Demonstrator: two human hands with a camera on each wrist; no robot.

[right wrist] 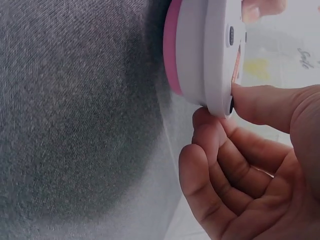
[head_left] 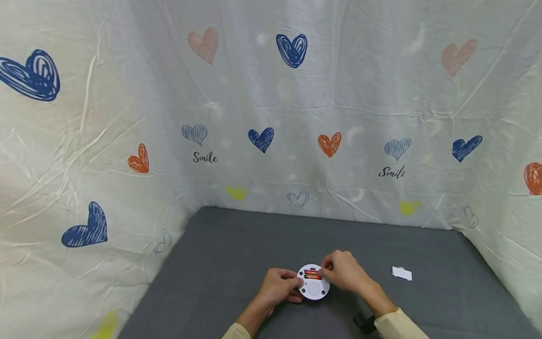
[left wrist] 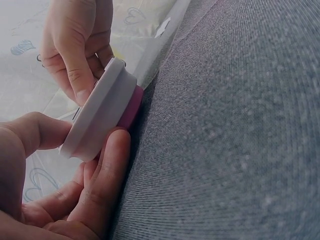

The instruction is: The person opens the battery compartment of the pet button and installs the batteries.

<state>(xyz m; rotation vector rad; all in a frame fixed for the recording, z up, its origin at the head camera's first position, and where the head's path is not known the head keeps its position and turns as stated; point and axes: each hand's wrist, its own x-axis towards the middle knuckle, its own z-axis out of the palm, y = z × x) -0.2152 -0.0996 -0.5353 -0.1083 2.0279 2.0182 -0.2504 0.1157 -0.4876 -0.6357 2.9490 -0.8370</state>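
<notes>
A round white battery-powered device (head_left: 314, 293) with a pink face (right wrist: 172, 47) underneath lies back side up. Its open battery compartment holds red batteries (head_left: 312, 275), beside a patch of small speaker holes. My left hand (head_left: 274, 288) grips the left edge, thumb on the back and fingers against the side and pink part. My right hand (head_left: 345, 271) holds the opposite edge; its thumb (right wrist: 265, 105) presses at the end of the battery slot, with fingertips curled at the rim below. In the left wrist view the device (left wrist: 95, 117) stands close over the cloth.
A small white battery cover (head_left: 402, 273) lies on the grey cloth-covered table (head_left: 237, 245), to the right of my right hand. A black strap (head_left: 364, 324) sits by my right wrist. White curtains (head_left: 271, 94) printed with hearts hang behind and at both sides.
</notes>
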